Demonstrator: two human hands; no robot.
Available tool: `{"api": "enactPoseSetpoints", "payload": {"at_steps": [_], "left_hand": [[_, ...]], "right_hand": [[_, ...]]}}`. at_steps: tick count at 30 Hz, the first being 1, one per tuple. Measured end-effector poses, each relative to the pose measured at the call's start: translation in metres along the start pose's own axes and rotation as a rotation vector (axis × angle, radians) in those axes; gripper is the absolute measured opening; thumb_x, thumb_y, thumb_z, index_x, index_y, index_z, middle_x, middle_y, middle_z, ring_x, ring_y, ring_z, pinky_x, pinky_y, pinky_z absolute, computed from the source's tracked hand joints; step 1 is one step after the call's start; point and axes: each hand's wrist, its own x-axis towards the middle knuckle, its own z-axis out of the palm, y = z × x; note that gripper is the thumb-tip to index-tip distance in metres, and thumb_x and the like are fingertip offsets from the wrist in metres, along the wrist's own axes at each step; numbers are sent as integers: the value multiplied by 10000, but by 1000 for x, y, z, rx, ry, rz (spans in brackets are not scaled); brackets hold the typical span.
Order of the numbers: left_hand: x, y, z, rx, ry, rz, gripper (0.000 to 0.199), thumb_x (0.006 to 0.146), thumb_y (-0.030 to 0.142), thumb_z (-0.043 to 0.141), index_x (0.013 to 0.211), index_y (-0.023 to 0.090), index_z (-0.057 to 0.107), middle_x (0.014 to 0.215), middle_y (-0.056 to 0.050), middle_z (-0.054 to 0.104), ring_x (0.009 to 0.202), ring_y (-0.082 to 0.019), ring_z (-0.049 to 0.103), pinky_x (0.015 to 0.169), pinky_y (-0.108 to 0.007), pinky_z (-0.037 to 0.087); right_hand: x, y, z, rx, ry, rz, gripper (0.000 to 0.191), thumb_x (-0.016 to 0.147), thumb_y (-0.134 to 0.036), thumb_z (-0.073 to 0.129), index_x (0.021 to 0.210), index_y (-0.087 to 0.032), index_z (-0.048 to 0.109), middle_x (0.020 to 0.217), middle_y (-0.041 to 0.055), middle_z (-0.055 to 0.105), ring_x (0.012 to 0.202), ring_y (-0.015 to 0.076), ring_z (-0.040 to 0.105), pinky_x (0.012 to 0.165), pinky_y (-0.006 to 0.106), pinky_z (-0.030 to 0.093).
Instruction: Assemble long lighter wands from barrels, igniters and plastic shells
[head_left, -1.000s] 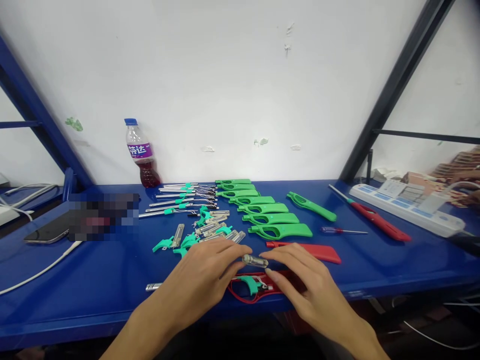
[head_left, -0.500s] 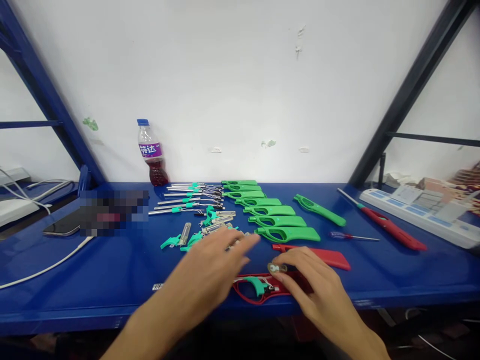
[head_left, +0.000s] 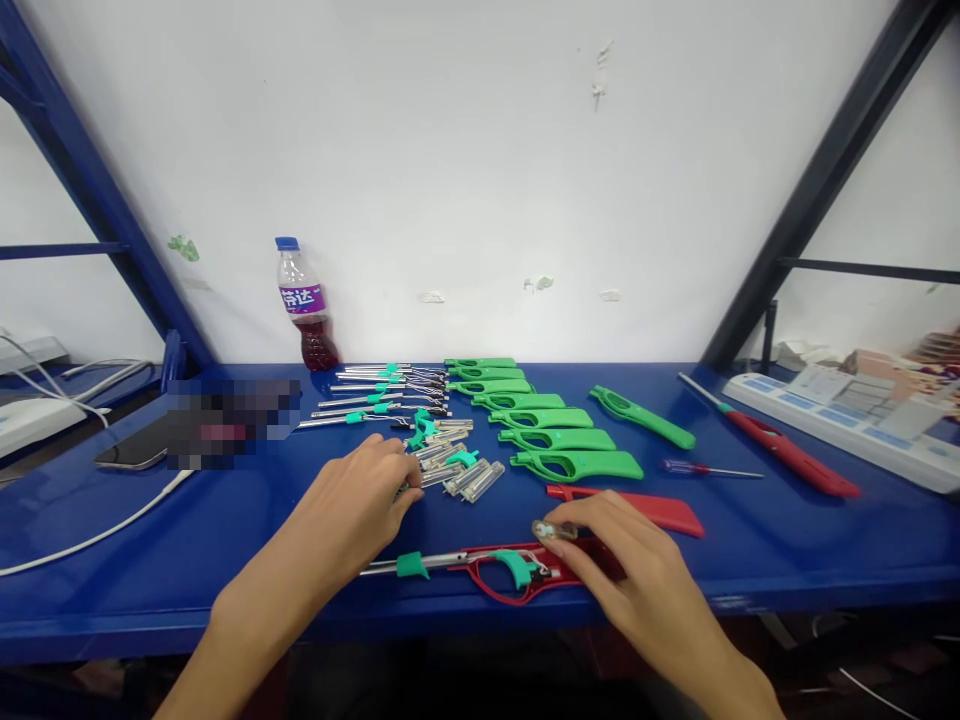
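Low in the frame's centre, the right hand (head_left: 630, 570) pinches a small clear cylinder with a metal cap (head_left: 553, 530) between thumb and forefinger, just above the open red plastic shell (head_left: 525, 575) with its teal trigger and thin metal tube. The left hand (head_left: 352, 515), fingers loosely curled, touches the scattered pile of shiny metal and teal parts (head_left: 442, 460). Glossy green handle halves (head_left: 555, 440) lie in a row on the smooth blue bench (head_left: 225, 540).

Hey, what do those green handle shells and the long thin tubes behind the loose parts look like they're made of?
Green handle shells: probably moulded plastic, with uniform bright colour and a soft sheen. Long thin tubes: apparently metal, silvery with bright reflective streaks; which metal can't be told.
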Motion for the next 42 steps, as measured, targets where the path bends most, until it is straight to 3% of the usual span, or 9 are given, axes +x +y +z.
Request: {"api": "enactPoseSetpoints", "payload": {"at_steps": [20,30,36,42], "left_hand": [[1,9,-3,105,-88,-27,230,1054,138,527,980,200,736,1111,-87,727,1044,-265,699,758,-333,484],[1,13,-3,218,-98,9,317,1044,64,415,1039,167,715,1139,-121,713,1032,-307,712,757,-373,522],[0,14,1,273,-80,27,317,1043,70,399,1052,168,699,1140,-134,699,1027,-334,707,723,-383,522],[0,16,3,286,-55,31,333,1048,66,378,1061,151,700,1114,-144,694,980,-317,713,658,-338,475]], "right_hand": [[-2,4,8,-94,88,45,82,1066,-317,652,1142,-289,640,1022,-3,754,893,202,698,901,373,526],[-1,4,7,-137,141,92,84,1056,-336,648,1118,-290,681,995,6,773,856,219,714,743,334,563],[1,3,8,-135,160,84,70,1048,-308,663,1108,-283,691,995,3,773,860,217,701,748,330,560],[2,-1,5,-136,362,32,109,1029,-228,692,1129,-271,677,976,-1,752,861,196,679,788,321,542]]}}
